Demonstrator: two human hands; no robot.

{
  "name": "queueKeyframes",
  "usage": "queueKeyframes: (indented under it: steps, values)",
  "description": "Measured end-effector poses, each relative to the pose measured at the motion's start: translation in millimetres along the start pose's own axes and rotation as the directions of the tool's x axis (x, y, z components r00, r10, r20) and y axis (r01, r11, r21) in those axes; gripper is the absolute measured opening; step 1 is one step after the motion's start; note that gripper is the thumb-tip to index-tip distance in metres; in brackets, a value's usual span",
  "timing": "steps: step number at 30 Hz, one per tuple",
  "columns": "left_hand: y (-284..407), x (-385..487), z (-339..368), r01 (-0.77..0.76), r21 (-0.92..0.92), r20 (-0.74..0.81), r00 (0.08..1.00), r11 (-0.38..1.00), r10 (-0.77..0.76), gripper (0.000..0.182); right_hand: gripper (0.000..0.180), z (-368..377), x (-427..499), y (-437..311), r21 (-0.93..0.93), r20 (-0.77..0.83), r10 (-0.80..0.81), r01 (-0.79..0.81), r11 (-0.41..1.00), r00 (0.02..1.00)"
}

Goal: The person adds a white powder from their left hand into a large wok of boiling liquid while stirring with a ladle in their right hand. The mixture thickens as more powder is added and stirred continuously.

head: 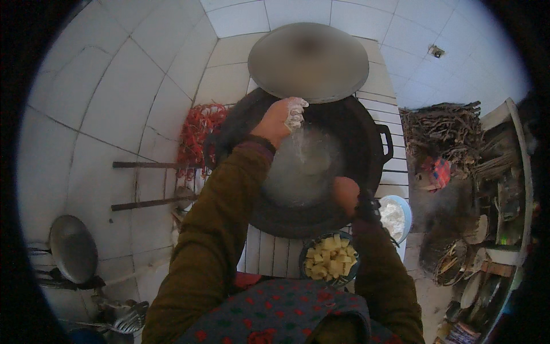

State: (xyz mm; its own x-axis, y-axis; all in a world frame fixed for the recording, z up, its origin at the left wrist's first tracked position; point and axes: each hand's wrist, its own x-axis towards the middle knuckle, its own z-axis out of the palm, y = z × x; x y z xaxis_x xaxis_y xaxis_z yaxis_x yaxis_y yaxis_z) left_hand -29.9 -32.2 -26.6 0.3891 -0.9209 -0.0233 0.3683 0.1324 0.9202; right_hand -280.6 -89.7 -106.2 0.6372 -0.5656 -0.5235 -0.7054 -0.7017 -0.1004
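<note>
My left hand (285, 116) is above the far part of a big dark wok (363, 129), its curled fingers coated in white flour. A thin white trickle falls from it towards the cloudy, steamy contents (300, 172). Over the wok's right side is my right hand (347, 195), blurred; its fingers and anything in them cannot be made out. A light-blue bowl (406, 208) with white flour (391, 215) stands just right of my right wrist. Near my body, a dark bowl (306, 268) holds cut pale-yellow chunks (331, 258), perhaps potato.
A large round lid (307, 64) leans behind the wok. Red stringy material (202, 129) lies at its left. A metal pan (74, 248) and several utensils (131, 318) hang on the left wall. Firewood (442, 124) is stacked at right, beside a crowded shelf (517, 129).
</note>
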Motion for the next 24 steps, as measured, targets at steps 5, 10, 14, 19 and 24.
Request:
queueKeyframes:
  steps: [5, 10, 14, 19, 24]
  values:
    - [9.6, -7.9, -4.2, -0.065, 0.362, -0.122, 0.986, 0.930, 0.117, 0.013, 0.017, 25.4, 6.4, -11.6, 0.015, -0.151, -0.110, 0.113, 0.993, 0.982]
    - [20.9, -11.3, -2.1, 0.158, -0.232, -0.241, 0.947, 0.960, -0.214, 0.010, 0.013, 13.9, 0.5, 38.0, 0.014, -0.167, -0.458, 0.466, 0.885, 0.873]
    - [11.6, -3.4, 6.4, 0.130, -0.118, -0.199, 0.968, 0.985, -0.151, 0.011, 0.009, 15.8, 9.9, 34.1, 0.012, -0.113, -0.322, 0.325, 0.946, 0.940]
    - [4.8, 7.3, -11.5, 0.104, -0.118, -0.204, 0.971, 0.987, -0.127, 0.010, 0.016, 28.3, 11.7, 11.9, 0.016, -0.133, -0.217, 0.221, 0.975, 0.967]
    - [11.6, 0.5, -26.1, 0.190, -0.396, -0.244, 0.921, 0.898, -0.303, 0.008, 0.025, 9.1, -9.8, 29.4, 0.039, -0.064, -0.302, 0.305, 0.952, 0.951]
